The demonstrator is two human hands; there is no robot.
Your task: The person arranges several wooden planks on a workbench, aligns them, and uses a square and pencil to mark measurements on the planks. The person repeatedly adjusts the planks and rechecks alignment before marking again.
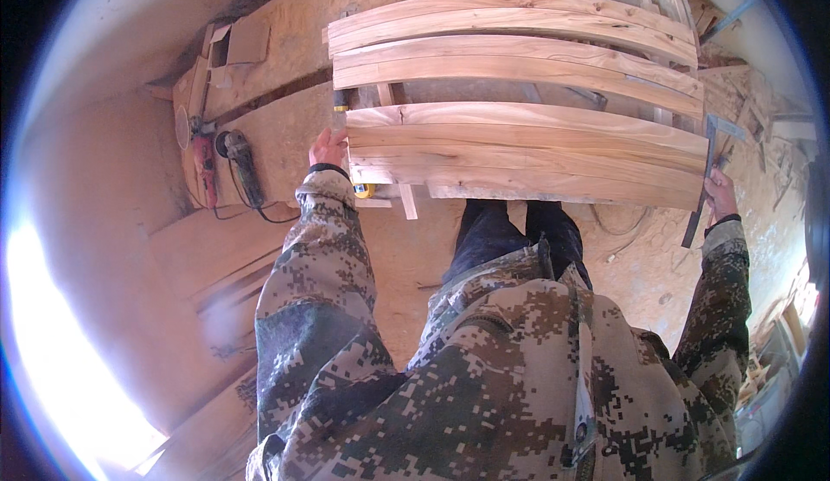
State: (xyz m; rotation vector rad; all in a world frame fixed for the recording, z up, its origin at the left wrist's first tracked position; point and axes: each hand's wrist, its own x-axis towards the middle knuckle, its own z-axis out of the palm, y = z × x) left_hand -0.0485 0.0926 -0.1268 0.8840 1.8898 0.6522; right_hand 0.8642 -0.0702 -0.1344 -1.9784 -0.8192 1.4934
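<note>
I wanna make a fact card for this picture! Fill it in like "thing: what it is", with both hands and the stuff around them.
Left hand: at the left end of the wide row of pale brown wooden boards
Right hand: at the dark, L-shaped metal square, by that row's right end
Behind that row: two narrower rows of pale brown wooden boards
Over to the left: red-bodied power tool, dark-bodied power tool
Farther back, left: open brown cardboard box
Sleeves: camouflage-patterned cloth
</note>
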